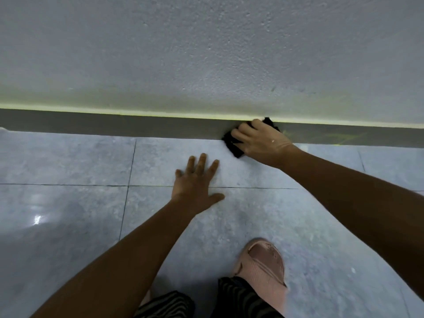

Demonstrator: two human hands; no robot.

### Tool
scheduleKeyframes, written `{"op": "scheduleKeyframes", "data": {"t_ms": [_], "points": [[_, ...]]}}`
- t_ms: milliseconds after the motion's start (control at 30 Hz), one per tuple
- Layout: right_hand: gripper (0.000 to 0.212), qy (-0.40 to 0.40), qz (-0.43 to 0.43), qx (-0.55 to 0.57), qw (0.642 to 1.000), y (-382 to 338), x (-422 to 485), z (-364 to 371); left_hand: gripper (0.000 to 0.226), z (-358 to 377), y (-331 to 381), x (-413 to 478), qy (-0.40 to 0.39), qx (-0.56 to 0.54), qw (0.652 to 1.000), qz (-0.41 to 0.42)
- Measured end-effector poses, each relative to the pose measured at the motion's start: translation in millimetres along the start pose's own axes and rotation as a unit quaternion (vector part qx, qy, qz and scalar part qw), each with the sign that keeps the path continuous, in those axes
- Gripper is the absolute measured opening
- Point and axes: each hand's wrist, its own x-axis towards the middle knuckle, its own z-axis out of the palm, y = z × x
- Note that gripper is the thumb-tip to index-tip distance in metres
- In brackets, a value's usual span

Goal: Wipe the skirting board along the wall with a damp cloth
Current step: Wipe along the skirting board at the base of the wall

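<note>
A dark grey skirting board [114,125] runs across the view at the foot of a white textured wall [206,53]. My right hand [261,140] presses a black cloth [232,145] against the board, right of the middle. Parts of the cloth stick out to the left of my fingers and above them; the rest is hidden under the hand. My left hand [197,180] lies flat on the floor in front of the board, fingers spread, holding nothing.
The floor is glossy grey tile [68,214] with thin dark joints. My foot in a pink slipper [263,267] stands at the bottom, with striped trouser legs [238,297] beside it. Faint yellow marks show on the board [344,138] to the right of the cloth.
</note>
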Motion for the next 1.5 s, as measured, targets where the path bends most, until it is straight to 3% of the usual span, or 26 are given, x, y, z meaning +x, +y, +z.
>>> {"op": "scheduleKeyframes", "data": {"t_ms": [233, 400, 500, 633, 733, 833, 900, 933, 967, 1000, 1033, 1067, 1133, 1167, 1200, 1267, 1333, 1433, 1500], "points": [[0.028, -0.049, 0.069, -0.034, 0.996, 15.6, -74.5, 49.5, 0.086, 1.4, -0.9, -3.9, 0.02, 0.003, 1.0, 0.003], [0.044, 0.047, 0.144, -0.023, 0.988, 26.4, -84.4, 36.1, 0.08, 15.3, 25.5, -2.5, 0.078, -0.034, 0.996, -0.035], [0.04, 0.096, 0.123, -0.006, 0.988, 27.9, -54.0, 18.4, 0.073, 18.2, 47.8, 6.6, 0.112, -0.049, 0.992, 0.039], [0.023, 0.028, 0.048, -0.004, 0.998, 21.6, -39.7, 17.9, 0.076, 23.4, 66.7, 14.1, 0.102, -0.044, 0.992, 0.067], [0.014, -0.022, 0.047, 0.001, 0.999, 26.9, -53.2, 26.8, 0.078, 23.4, 71.0, 17.2, 0.096, -0.026, 0.993, 0.063], [0.032, -0.035, 0.145, 0.022, 0.989, 21.6, -89.6, 42.6, 0.079, 17.4, 74.3, 18.5, 0.084, -0.013, 0.993, 0.079], [0.052, -0.019, 0.265, 0.104, 0.959, 10.8, -112.4, 50.7, 0.08, 15.6, 73.3, 18.9, 0.078, -0.008, 0.993, 0.083], [0.06, -0.015, 0.353, 0.18, 0.918, 2.5, -121.1, 51.6, 0.08, 15.8, 73.6, 18.6, 0.077, -0.006, 0.994, 0.083], [0.064, -0.008, 0.454, 0.264, 0.851, -9.0, -125.4, 57.0, 0.08, 16.3, 73.7, 18.6, 0.078, -0.002, 0.994, 0.082], [0.062, -0.009, 0.549, 0.35, 0.759, -21.2, -126.7, 58.7, 0.08, 17.0, 73.8, 18.2, 0.079, 0.002, 0.994, 0.08], [0.058, 0.006, 0.619, 0.447, 0.646, -32.2, -125.6, 58.1, 0.079, 17.5, 74.4, 18.0, 0.08, 0.004, 0.994, 0.078], [0.053, 0.047, 0.662, 0.545, 0.511, -39.9, -120.2, 55.2, 0.079, 17.8, 74.5, 18.6, 0.083, 0.006, 0.994, 0.077], [0.046, 0.138, 0.691, 0.659, 0.263, -43.7, -100.4, 46.0, 0.079, 18.6, 74.8, 19.3, 0.091, 0.013, 0.993, 0.075], [0.043, 0.167, 0.69, 0.681, 0.179, -42.0, -87.5, 40.1, 0.079, 18.9, 75.3, 19.9, 0.093, 0.017, 0.993, 0.075], [0.041, 0.181, 0.684, 0.697, 0.118, -39.6, -72.9, 33.9, 0.079, 19.0, 75.6, 19.5, 0.092, 0.02, 0.993, 0.075], [0.04, 0.182, 0.655, 0.732, 0.031, -35.6, -39.6, 20.7, 0.079, 19.4, 75.1, 19.0, 0.091, 0.02, 0.993, 0.073], [0.045, 0.155, 0.635, 0.757, -0.018, -29.1, -13.1, 9.3, 0.08, 19.4, 74.5, 19.6, 0.092, 0.019, 0.993, 0.075], [0.056, 0.162, 0.673, 0.721, -0.042, -8.9, -0.5, 10.9, 0.083, 21.9, 71.9, 22.4, 0.102, 0.024, 0.992, 0.072], [0.061, 0.198, 0.72, 0.665, -0.01, 3.0, -18.7, 24.9, 0.085, 22.4, 72.8, 23.8, 0.106, 0.027, 0.992, 0.069]]}}
